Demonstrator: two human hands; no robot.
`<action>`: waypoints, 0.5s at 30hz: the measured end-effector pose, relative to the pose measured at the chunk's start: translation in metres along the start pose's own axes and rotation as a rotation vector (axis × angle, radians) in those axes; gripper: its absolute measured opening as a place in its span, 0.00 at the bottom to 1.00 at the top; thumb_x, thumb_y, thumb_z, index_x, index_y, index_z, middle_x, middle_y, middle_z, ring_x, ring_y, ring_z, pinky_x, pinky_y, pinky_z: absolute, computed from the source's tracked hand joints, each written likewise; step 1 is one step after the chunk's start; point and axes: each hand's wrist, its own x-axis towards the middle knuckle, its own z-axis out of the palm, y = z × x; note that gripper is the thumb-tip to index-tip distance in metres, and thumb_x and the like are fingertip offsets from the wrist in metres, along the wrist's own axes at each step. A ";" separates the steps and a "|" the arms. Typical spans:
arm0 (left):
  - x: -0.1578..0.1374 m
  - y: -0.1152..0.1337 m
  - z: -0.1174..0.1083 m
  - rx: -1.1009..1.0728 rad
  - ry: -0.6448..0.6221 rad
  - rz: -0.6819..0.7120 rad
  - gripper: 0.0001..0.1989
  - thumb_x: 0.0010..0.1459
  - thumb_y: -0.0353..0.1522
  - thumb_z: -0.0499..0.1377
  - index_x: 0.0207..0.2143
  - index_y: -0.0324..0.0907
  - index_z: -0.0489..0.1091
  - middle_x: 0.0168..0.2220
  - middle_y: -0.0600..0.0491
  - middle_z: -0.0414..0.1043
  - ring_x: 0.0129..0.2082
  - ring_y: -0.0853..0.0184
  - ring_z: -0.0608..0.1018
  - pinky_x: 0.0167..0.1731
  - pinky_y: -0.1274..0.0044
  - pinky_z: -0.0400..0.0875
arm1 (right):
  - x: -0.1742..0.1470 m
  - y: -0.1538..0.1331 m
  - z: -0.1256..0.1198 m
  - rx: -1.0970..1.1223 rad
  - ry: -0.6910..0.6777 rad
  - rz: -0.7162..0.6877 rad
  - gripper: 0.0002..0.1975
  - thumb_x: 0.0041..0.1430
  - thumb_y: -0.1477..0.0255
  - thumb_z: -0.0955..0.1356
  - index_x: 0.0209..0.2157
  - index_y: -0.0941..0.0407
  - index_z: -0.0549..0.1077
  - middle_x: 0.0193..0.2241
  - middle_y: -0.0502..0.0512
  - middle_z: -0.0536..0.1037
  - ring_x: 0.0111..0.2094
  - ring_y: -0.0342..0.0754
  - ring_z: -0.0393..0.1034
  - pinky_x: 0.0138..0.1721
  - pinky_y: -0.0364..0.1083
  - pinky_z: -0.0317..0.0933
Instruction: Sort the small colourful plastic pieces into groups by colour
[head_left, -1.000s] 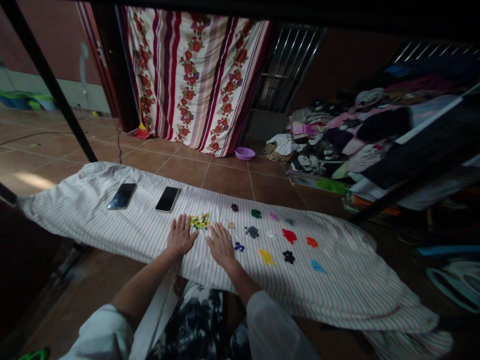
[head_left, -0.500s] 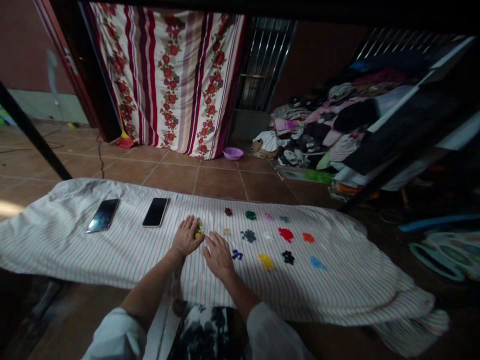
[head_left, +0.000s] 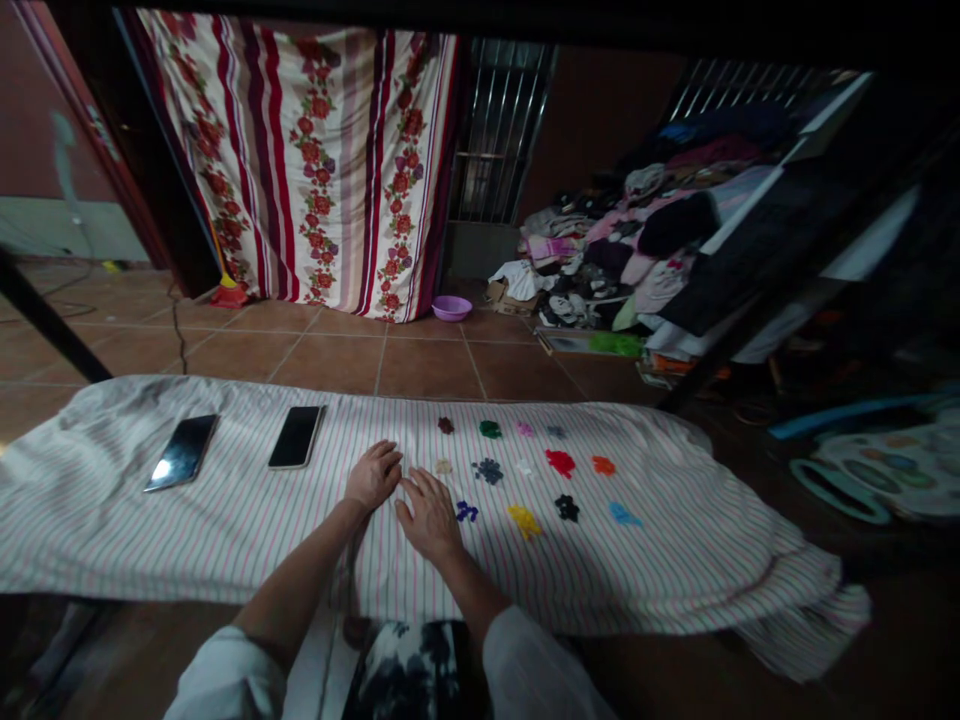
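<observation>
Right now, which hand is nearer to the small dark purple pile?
Right. The right hand lies close beside the dark purple pile, on its left; the left hand is farther left, beyond the right hand.

Striped cloth [head_left: 645, 570] covers the surface [head_left: 225, 540]. Left of the yellow pile [head_left: 524, 521] lie a purple pile [head_left: 466, 512] and, farther left, a black phone [head_left: 296, 437] and a glossy phone [head_left: 182, 452]; right of it, a black pile [head_left: 567, 508] and a blue pile [head_left: 624, 513]. Beyond it lie two rows of other coloured piles [head_left: 488, 470].
</observation>
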 end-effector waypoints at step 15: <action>-0.053 0.026 -0.031 0.198 -0.106 0.134 0.20 0.64 0.36 0.47 0.54 0.42 0.67 0.60 0.47 0.63 0.63 0.56 0.60 0.59 0.59 0.59 | 0.002 0.007 0.014 0.096 0.060 0.038 0.15 0.61 0.72 0.62 0.48 0.58 0.72 0.52 0.59 0.73 0.56 0.51 0.62 0.58 0.51 0.54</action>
